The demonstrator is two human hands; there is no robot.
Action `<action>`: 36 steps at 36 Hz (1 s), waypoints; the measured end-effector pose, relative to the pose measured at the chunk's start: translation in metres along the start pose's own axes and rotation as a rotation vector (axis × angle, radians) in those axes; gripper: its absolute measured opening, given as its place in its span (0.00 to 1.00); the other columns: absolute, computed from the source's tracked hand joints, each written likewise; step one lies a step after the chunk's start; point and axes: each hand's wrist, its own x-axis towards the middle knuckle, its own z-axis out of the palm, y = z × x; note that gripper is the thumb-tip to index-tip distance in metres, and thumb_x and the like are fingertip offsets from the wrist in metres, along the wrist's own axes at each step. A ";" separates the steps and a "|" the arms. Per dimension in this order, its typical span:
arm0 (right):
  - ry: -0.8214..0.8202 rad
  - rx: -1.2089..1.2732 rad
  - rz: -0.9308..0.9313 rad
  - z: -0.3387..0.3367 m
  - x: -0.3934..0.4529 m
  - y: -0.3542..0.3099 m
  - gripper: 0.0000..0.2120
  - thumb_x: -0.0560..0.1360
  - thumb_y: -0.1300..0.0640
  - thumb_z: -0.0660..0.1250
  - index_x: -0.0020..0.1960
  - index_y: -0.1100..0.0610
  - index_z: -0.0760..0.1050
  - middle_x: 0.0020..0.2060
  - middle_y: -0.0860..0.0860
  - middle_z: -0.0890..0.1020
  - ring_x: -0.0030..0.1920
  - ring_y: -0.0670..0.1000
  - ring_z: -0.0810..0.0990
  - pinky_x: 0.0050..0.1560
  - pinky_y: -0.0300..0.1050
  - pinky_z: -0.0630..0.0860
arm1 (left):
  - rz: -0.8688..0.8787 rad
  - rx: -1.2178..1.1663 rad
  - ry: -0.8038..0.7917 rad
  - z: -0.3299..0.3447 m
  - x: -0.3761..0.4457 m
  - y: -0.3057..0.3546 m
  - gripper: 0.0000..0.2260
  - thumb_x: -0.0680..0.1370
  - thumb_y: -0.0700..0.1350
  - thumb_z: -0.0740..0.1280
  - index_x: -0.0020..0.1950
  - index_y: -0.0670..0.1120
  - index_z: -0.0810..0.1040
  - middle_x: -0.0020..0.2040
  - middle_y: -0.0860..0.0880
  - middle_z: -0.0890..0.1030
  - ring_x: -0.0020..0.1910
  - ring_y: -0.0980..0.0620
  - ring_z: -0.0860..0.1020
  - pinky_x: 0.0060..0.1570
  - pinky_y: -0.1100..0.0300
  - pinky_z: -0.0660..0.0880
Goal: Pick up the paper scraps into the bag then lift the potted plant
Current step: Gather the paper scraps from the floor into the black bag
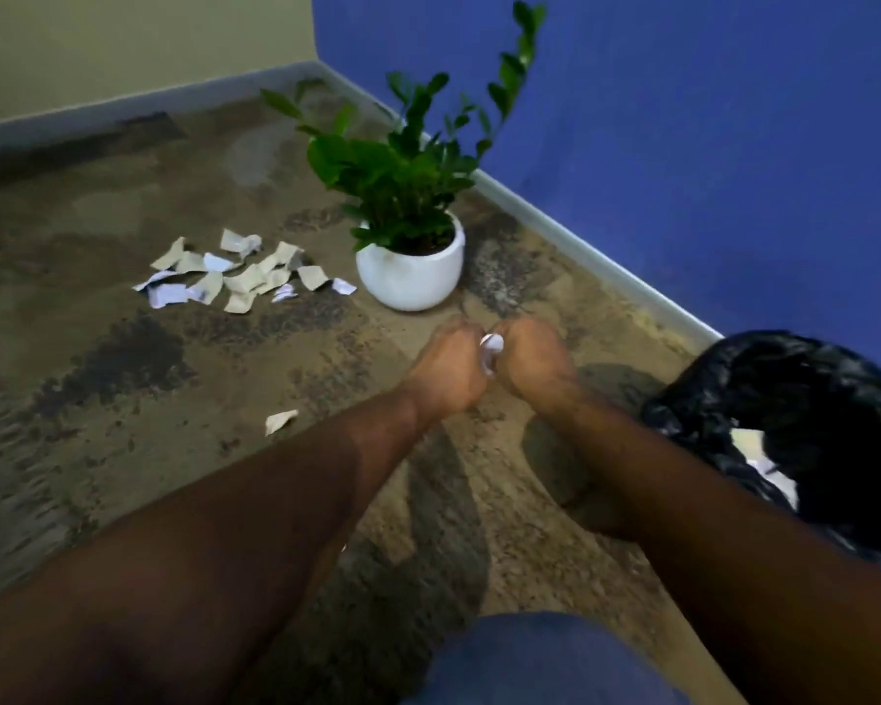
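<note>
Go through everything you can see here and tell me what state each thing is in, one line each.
Left hand: curled, gripping crumpled paper.
Right hand: curled, gripping the same paper.
Scrap pile: scattered on the floor.
Lone scrap: on the floor, apart.
Black bag: open, paper inside.
Potted plant: upright, untouched.

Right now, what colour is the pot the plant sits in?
White, a round pot on the floor, seen in the head view.
</note>
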 end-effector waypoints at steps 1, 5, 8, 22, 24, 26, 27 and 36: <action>0.049 0.006 0.023 -0.012 -0.004 0.010 0.11 0.74 0.56 0.69 0.48 0.63 0.83 0.48 0.60 0.84 0.51 0.59 0.82 0.53 0.48 0.77 | 0.032 -0.024 0.007 0.002 0.006 0.017 0.08 0.76 0.40 0.64 0.41 0.38 0.80 0.45 0.37 0.83 0.47 0.39 0.82 0.44 0.53 0.74; 0.135 0.003 0.120 -0.061 -0.022 0.050 0.08 0.75 0.57 0.68 0.42 0.61 0.81 0.39 0.56 0.82 0.42 0.56 0.80 0.38 0.40 0.70 | 0.186 -0.070 -0.003 0.016 0.029 0.073 0.09 0.77 0.41 0.65 0.42 0.39 0.81 0.44 0.38 0.84 0.48 0.40 0.81 0.50 0.52 0.75; 0.214 -0.023 0.167 -0.091 -0.036 0.076 0.05 0.71 0.60 0.69 0.40 0.62 0.80 0.40 0.58 0.83 0.43 0.58 0.81 0.40 0.44 0.73 | 0.216 -0.101 0.018 0.031 0.042 0.109 0.09 0.76 0.40 0.65 0.50 0.39 0.82 0.51 0.39 0.82 0.54 0.42 0.79 0.56 0.54 0.75; 0.386 0.018 0.450 -0.144 -0.112 0.187 0.07 0.73 0.65 0.67 0.45 0.54 0.81 0.34 0.48 0.81 0.32 0.42 0.75 0.27 0.35 0.66 | 0.383 -0.208 -0.101 0.102 0.051 0.221 0.10 0.71 0.42 0.73 0.52 0.45 0.81 0.48 0.45 0.84 0.47 0.44 0.82 0.45 0.52 0.81; 0.392 0.004 0.489 -0.144 -0.120 0.200 0.06 0.72 0.64 0.68 0.44 0.54 0.81 0.35 0.50 0.81 0.32 0.44 0.75 0.29 0.35 0.65 | 0.410 -0.166 -0.144 0.112 0.050 0.229 0.10 0.71 0.41 0.72 0.52 0.46 0.81 0.48 0.46 0.84 0.46 0.44 0.82 0.45 0.52 0.80; 0.377 -0.042 0.519 -0.142 -0.125 0.211 0.05 0.71 0.64 0.68 0.42 0.55 0.78 0.35 0.51 0.81 0.32 0.48 0.75 0.29 0.36 0.64 | 0.422 -0.144 -0.220 0.122 0.050 0.235 0.11 0.72 0.40 0.71 0.54 0.46 0.80 0.49 0.46 0.84 0.48 0.44 0.82 0.45 0.54 0.79; 0.363 -0.073 0.537 -0.141 -0.128 0.215 0.05 0.71 0.64 0.69 0.41 0.55 0.77 0.34 0.50 0.79 0.32 0.49 0.73 0.29 0.36 0.62 | 0.425 -0.141 -0.274 0.126 0.049 0.238 0.12 0.73 0.39 0.70 0.56 0.45 0.79 0.51 0.46 0.84 0.50 0.44 0.82 0.45 0.55 0.79; 0.209 -0.108 0.491 -0.135 -0.134 0.241 0.14 0.71 0.64 0.69 0.55 0.53 0.81 0.39 0.46 0.82 0.32 0.41 0.71 0.29 0.33 0.62 | 0.469 -0.132 -0.504 0.137 0.045 0.240 0.22 0.75 0.45 0.70 0.68 0.51 0.72 0.60 0.50 0.80 0.56 0.48 0.80 0.54 0.50 0.80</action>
